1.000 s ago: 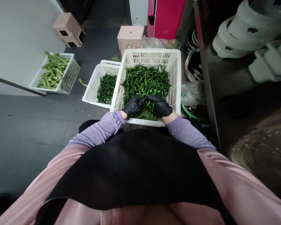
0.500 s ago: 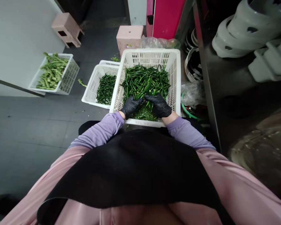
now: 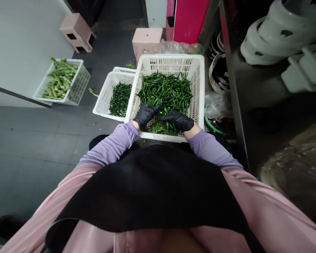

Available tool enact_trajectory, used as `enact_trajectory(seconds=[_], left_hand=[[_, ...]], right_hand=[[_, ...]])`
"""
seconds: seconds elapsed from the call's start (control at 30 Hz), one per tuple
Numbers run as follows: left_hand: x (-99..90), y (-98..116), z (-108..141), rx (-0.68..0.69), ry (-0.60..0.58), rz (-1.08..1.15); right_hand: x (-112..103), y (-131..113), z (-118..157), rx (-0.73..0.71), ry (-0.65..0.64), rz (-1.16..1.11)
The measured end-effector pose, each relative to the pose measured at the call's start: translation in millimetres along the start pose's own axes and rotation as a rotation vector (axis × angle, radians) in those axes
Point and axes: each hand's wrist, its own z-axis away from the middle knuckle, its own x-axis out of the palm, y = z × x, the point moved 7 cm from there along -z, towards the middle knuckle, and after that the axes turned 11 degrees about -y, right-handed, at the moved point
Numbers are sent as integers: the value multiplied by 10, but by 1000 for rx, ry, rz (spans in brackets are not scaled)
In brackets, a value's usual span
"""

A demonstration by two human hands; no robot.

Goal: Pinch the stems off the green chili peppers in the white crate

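Grey floor tiles (image 3: 52,137) leave open room at the left, between the pale wall (image 3: 23,42) and the striped sleeves (image 3: 110,144). On the right, the edge of a dark worktop (image 3: 258,98) runs near the large white basket (image 3: 197,65), with a clear plastic bag (image 3: 217,105) in the narrow gap. A smaller basket (image 3: 101,100) stands just beside its left wall, and a pink stool (image 3: 147,37) is just beyond its far rim.

The stool's small yellowish label and the faint marks on the basket's near rim are too small to read.

Green chillies (image 3: 171,86) lie heaped in the large basket. Black gloves cover both hands: the right hand (image 3: 178,120) has its fingers curled around a few chillies; the left hand (image 3: 146,115) is bent over others, its grip hidden.
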Motion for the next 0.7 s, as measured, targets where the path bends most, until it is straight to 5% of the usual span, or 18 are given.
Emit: enact_trajectory(seconds=[0.2,0.33,0.53,0.7], left_hand=[[135,-84,-55,-8,-40,-3],[42,-201,-91,77,36,-120],[-143,-319,60,68,-24,-548],[-191,-156,190,67,-118,-998]], right_hand=[[113,-126,-23,-145,-20,-41],[-61,-38,17,-114,140,-64],[-387,93,34,-58,306,-258],[-431,57,55,-87,357,-278]])
